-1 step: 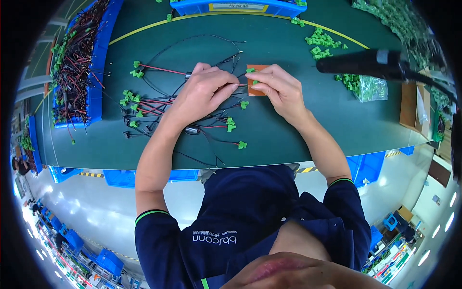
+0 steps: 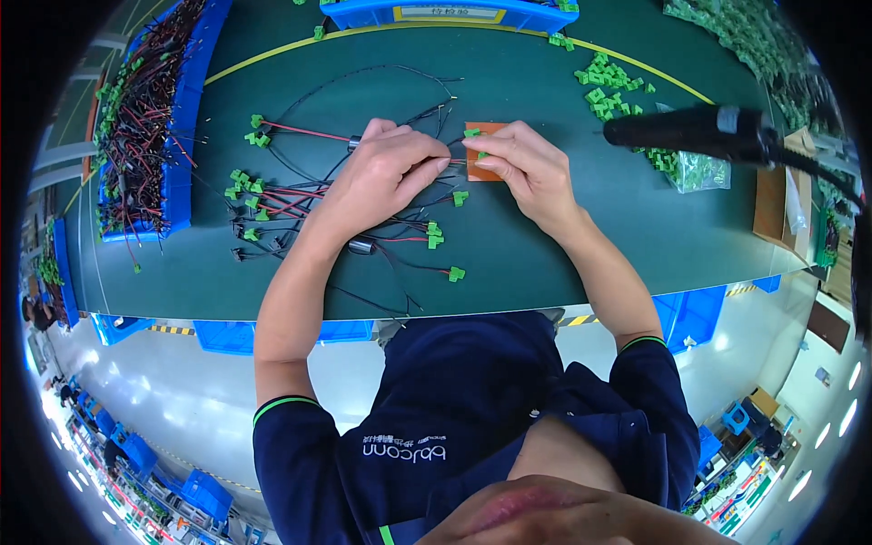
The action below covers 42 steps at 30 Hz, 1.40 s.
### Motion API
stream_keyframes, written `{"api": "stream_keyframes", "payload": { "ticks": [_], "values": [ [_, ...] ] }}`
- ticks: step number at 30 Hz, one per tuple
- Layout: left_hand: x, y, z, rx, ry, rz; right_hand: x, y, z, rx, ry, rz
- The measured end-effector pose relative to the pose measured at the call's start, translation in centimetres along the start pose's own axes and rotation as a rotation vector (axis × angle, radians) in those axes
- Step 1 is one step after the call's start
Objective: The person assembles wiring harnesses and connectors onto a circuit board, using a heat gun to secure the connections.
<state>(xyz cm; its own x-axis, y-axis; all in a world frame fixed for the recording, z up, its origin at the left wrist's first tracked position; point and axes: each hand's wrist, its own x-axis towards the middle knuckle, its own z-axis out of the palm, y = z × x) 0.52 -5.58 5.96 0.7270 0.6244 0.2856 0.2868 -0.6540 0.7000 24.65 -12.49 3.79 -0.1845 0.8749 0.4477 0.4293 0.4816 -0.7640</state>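
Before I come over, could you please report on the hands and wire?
Left hand pinched on wire. Right hand pinched on green plug, over brown block. Black rod at right, apart from both hands.

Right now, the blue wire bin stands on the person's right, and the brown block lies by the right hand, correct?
No: the head view shows the blue wire bin on the person's left; the brown block is by the right hand.

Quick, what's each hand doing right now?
Left hand: fingers closed, pinching thin wires.
Right hand: fingers closed on a green connector, over the orange block.
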Motion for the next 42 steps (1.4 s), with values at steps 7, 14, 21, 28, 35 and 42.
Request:
{"api": "stream_keyframes", "payload": {
  "ticks": [7, 14, 21, 28, 35, 42],
  "values": [
    [-0.2, -0.1, 0.1, -0.039, 0.047, -0.070, 0.5, -0.7, -0.2, -0.033, -0.033, 0.045],
    [-0.1, -0.2, 0.1, -0.008, 0.076, -0.074, 0.4, 0.0, 0.3, -0.022, 0.036, -0.036],
    [0.1, 0.0, -0.1, 0.017, 0.072, -0.052, 0.0, -0.5, 0.5, -0.030, 0.036, 0.058],
    [0.1, 0.1, -0.2, 0.000, 0.076, -0.065, 0.1, -0.8, 0.5, 0.015, 0.043, 0.214],
    [0.1, 0.1, -0.1, -0.017, 0.074, -0.066, 0.2, -0.1, 0.7, -0.038, 0.057, 0.079],
    [0.0, -0.1, 0.1, -0.008, 0.074, -0.030, 0.1, 0.0, 0.9, -0.040, 0.056, 0.068]
  ]
}}
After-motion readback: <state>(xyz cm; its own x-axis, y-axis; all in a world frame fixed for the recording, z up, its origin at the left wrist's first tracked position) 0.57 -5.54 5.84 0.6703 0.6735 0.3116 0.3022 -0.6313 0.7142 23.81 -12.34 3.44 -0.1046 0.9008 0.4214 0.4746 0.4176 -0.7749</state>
